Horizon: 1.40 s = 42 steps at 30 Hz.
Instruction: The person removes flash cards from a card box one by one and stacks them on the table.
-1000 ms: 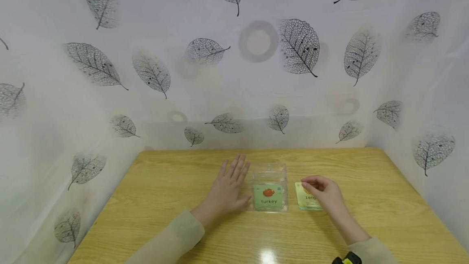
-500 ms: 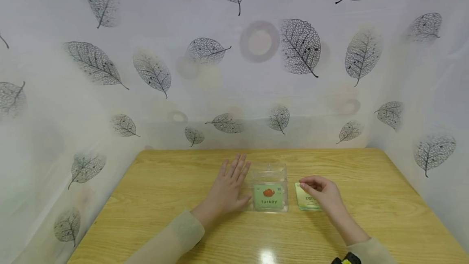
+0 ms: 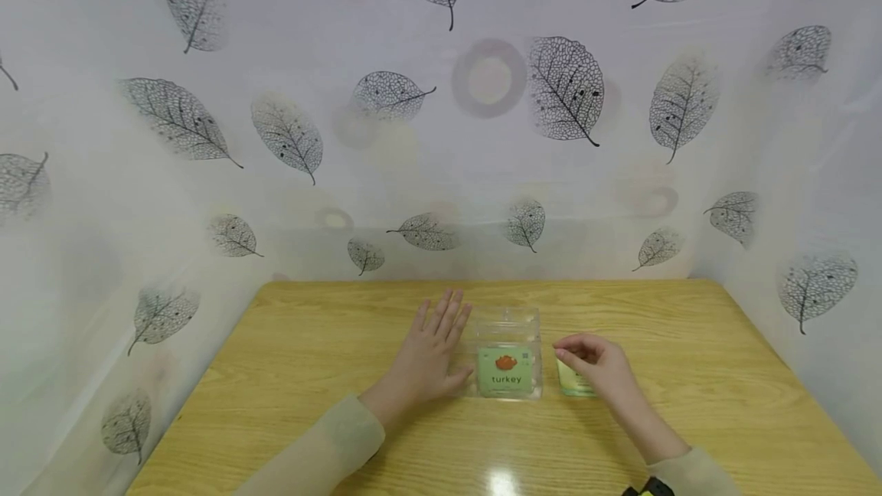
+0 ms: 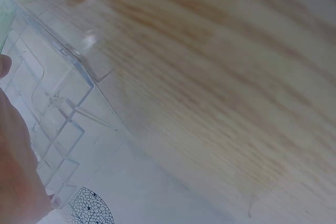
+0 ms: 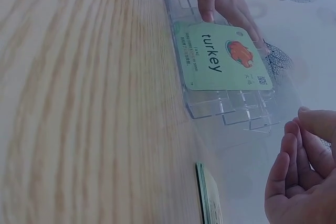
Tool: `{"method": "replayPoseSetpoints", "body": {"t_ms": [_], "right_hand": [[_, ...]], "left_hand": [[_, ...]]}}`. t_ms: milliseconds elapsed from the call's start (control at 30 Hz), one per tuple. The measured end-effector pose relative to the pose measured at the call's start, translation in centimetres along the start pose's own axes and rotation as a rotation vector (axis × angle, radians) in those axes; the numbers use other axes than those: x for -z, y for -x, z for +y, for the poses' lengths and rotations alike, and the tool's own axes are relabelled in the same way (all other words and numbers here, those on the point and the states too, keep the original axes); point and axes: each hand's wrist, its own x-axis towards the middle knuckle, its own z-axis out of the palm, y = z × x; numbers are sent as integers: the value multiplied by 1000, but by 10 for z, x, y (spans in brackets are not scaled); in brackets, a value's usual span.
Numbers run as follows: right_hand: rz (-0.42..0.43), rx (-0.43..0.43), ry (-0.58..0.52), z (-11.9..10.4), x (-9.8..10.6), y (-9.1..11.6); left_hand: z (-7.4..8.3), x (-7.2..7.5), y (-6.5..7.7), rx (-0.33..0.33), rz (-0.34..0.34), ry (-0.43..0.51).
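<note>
A clear plastic card holder (image 3: pixel 506 325) stands on the table, with a green "turkey" card (image 3: pixel 505 370) in its front. My left hand (image 3: pixel 423 358) lies flat with spread fingers at the holder's left side, its thumb against that side. In the right wrist view, the "turkey" card (image 5: pixel 226 59) faces out of the holder (image 5: pixel 210 103). My right hand (image 3: pixel 599 366) is above a small stack of cards (image 3: pixel 573 383), covering much of the yellow top card. Its fingers (image 5: pixel 294 156) are curled, the thumb tip meeting the index fingertip; no card shows between them.
The wooden table (image 3: pixel 331 335) carries the holder and the card stack (image 5: pixel 209 195) to its right. A pale curtain with leaf prints (image 3: pixel 565 90) closes off the back and both sides. A dark band with yellow (image 3: pixel 649 487) sits by my right sleeve.
My right hand has shifted slightly left over the card stack, covering the word "zero", which was readable a second ago. The left hand and the holder have stayed in place.
</note>
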Motion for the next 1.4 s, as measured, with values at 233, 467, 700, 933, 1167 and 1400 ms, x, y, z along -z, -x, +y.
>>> {"method": "replayPoseSetpoints", "body": {"t_ms": [233, 467, 700, 933, 1167, 1400], "right_hand": [[-20, -11, -20, -3, -4, 1], [-55, -2, -24, -3, -8, 2], [-74, 16, -8, -3, -11, 1], [-79, 36, -15, 1, -15, 1], [-85, 45, -15, 4, -19, 2], [-82, 75, -13, 4, -21, 0]], "left_hand": [[0, 2, 0, -5, -20, -4], [0, 2, 0, -5, -38, 0], [0, 2, 0, -7, -28, -12], [1, 2, 0, 0, -30, 0], [1, -1, 1, 0, -22, 7], [1, -3, 1, -1, -7, 10]]}}
